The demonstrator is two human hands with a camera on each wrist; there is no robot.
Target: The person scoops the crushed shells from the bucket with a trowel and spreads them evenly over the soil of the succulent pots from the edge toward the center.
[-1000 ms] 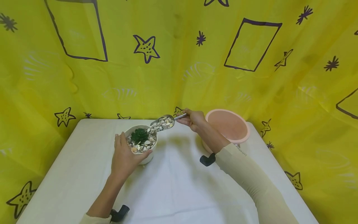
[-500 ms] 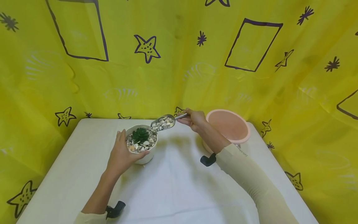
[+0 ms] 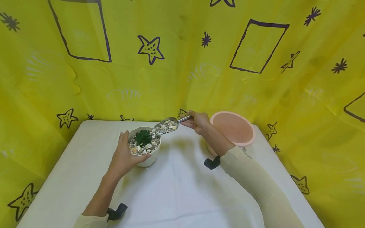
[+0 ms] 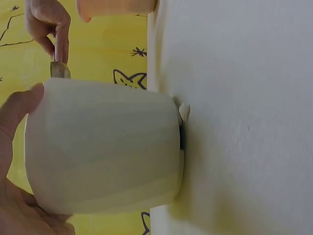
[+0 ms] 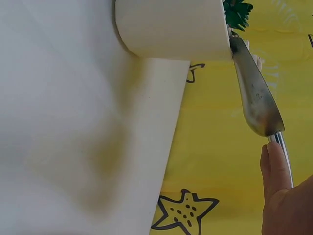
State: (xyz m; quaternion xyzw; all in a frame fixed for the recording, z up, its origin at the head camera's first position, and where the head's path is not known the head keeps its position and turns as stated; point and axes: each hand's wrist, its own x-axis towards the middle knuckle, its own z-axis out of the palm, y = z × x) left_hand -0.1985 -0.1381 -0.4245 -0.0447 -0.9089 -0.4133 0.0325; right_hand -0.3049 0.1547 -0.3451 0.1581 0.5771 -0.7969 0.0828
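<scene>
In the head view, a white plant pot (image 3: 150,159) stands on the table, holding a green succulent (image 3: 143,137) amid mixed pebbles (image 3: 145,147). My left hand (image 3: 122,160) grips the pot from the left, thumb along the near rim and fingers round the far side. My right hand (image 3: 200,122) pinches the thin handle of a metal scoop (image 5: 257,98). More pebbles (image 3: 167,126) lie in the scoop, which slopes down to the left with its lip at the pot's right rim. In the left wrist view, the pot's wall (image 4: 102,147) hides most of the scoop.
A pink bucket (image 3: 232,126) stands at the back right, partly behind my right forearm. A small pale piece (image 4: 184,111) lies by the pot's base on the white-covered table (image 3: 182,190). Yellow patterned cloth (image 3: 176,63) hangs behind the table.
My left hand has shifted slightly left, its thumb drawn back along the pot's rim. Fewer pebbles are heaped at the scoop's lip. The right hand has barely moved.
</scene>
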